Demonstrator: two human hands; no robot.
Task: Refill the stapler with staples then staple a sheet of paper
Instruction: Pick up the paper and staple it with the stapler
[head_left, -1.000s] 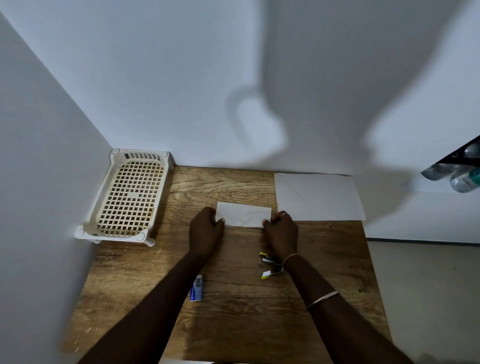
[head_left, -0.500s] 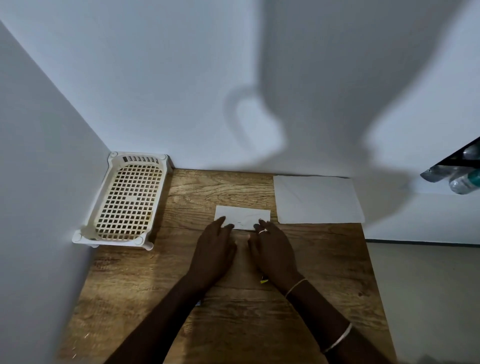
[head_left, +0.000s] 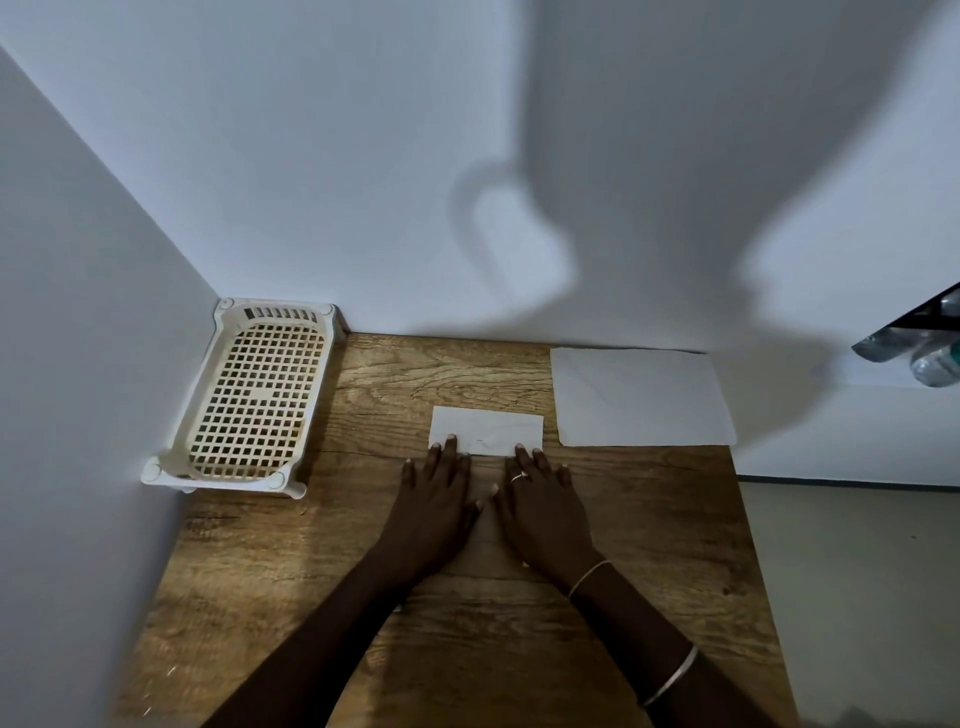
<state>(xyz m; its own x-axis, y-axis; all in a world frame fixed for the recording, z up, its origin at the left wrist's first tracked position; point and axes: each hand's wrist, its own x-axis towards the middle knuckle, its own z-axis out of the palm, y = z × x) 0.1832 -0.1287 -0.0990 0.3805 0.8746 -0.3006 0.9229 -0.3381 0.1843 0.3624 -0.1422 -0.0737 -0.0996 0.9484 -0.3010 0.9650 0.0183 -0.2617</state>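
Both hands, left hand (head_left: 434, 501) and right hand (head_left: 543, 506), lie flat and open on the bench (head_left: 467, 649), fingertips touching the folded paper (head_left: 488, 428) at twelve o'clock; it looks light, limp and slippery, best pinched at an edge.

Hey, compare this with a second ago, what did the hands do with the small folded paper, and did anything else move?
Both hands let go of the small folded paper. The left hand and right hand slid together toward the person and now lie flat on the table, fingertips on the paper's near edge, covering the stapler. The basket and large sheet stayed put.
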